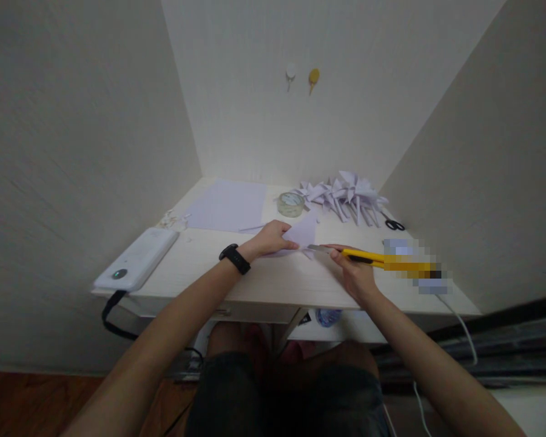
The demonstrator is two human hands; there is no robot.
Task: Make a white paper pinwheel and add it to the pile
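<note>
My left hand (273,238), with a black watch on its wrist, presses a small piece of pale lilac paper (303,232) down on the white desk (255,282); its fingers are curled on the paper's near edge. My right hand (352,270) grips a yellow utility knife (364,257). The knife's metal blade points left and touches the paper's right corner, just beside my left fingertips.
A lilac sheet (230,205), a roll of clear tape (290,204), a heap of folded paper shapes (346,193) and black scissors (394,225) lie at the back. A white device (136,259) with a black strap sits on the left edge. Walls close in on three sides.
</note>
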